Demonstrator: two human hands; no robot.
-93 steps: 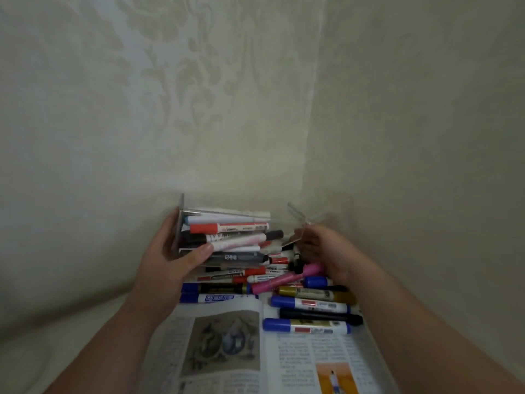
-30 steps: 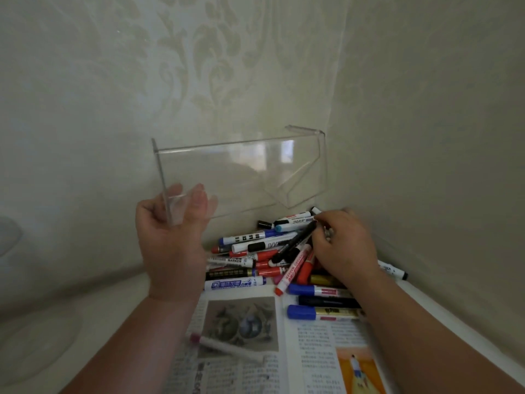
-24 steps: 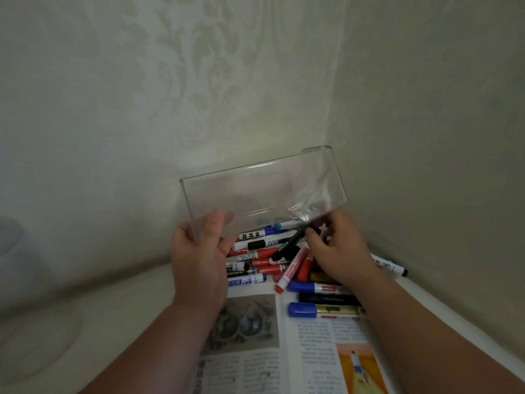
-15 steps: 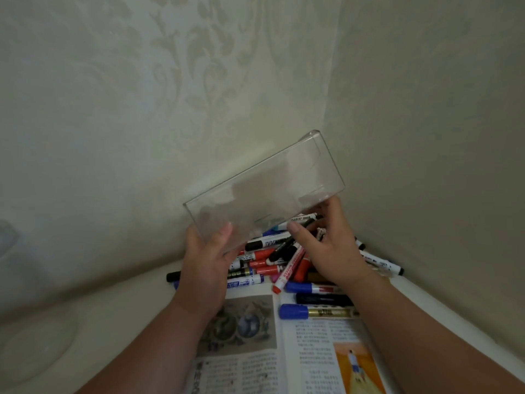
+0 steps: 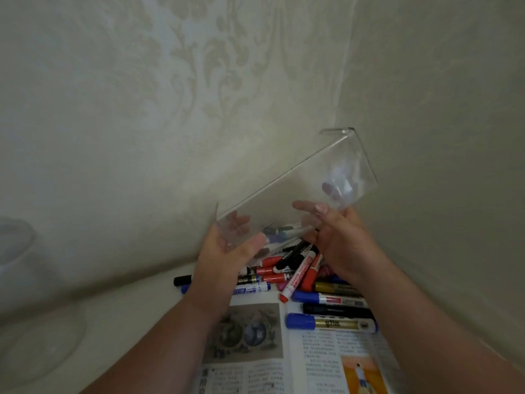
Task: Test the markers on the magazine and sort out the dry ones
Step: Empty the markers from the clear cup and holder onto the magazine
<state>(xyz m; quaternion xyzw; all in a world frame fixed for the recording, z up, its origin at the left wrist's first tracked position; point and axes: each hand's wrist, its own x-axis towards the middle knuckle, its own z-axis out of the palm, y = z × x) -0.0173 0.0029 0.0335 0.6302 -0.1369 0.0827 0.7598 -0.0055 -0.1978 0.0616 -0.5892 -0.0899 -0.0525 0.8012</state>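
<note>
An empty clear plastic box [image 5: 298, 183] is held tilted in the air, its right end raised. My left hand [image 5: 224, 251] grips its lower left corner and my right hand [image 5: 338, 240] holds its lower right side. Below them a heap of markers [image 5: 298, 271] in red, blue, black, gold and pink lies across the top edge of an open magazine [image 5: 284, 354]. A blue-capped gold marker [image 5: 329, 322] lies nearest on the right page. One black-capped marker [image 5: 181, 280] sticks out to the left of the pile.
Patterned walls meet in a corner right behind the pile. A clear round lid or dish [image 5: 37, 345] lies on the white surface at the left, with another clear container [image 5: 14, 245] behind it. The magazine runs off the bottom edge.
The box was tipped over the magazine and emptied of markers, then lifted. Since half a second ago, it has tilted further with its right end higher, and my right hand has taken hold of it.
</note>
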